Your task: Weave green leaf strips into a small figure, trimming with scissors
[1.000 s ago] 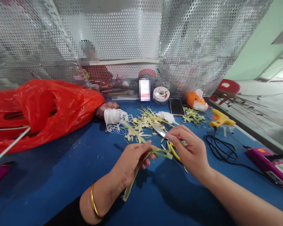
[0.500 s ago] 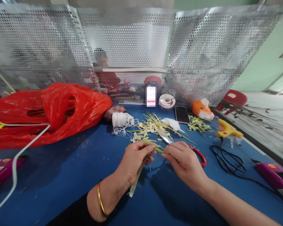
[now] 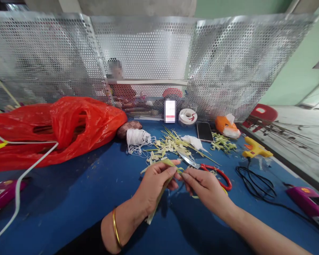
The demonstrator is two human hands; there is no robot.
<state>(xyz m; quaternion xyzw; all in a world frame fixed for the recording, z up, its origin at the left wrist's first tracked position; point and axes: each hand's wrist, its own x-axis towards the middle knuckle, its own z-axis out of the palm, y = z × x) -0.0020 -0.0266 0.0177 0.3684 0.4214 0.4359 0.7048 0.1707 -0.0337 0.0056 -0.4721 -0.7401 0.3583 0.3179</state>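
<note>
My left hand (image 3: 159, 179), with a gold bangle at its wrist, pinches a pale green leaf strip (image 3: 154, 209) whose long end hangs below the palm. Between the two hands a thin, twisted green part of the strip shows. My right hand (image 3: 202, 182) has its thumb and forefinger closed on this thin part, close to the left fingertips. Just behind the right hand lie red-handled scissors (image 3: 221, 174), their blades pointing at the leaf scraps (image 3: 172, 143). Where the fingers meet, the detail of the strip is partly hidden.
Around the table (image 3: 101, 198) lie white string (image 3: 138, 139), a red plastic bag (image 3: 90, 127), a ribbon spool (image 3: 188, 117), a dark phone (image 3: 205, 131), green pieces (image 3: 223, 143), an orange tissue pack (image 3: 227, 126) and a yellow glue gun (image 3: 256, 148) with a black cord. A perforated metal screen (image 3: 149, 49) stands behind.
My right hand has shifted slightly down and left, uncovering more of the scissors. The left fingers have changed their hold a little, with a wider part of the strip showing above them.
</note>
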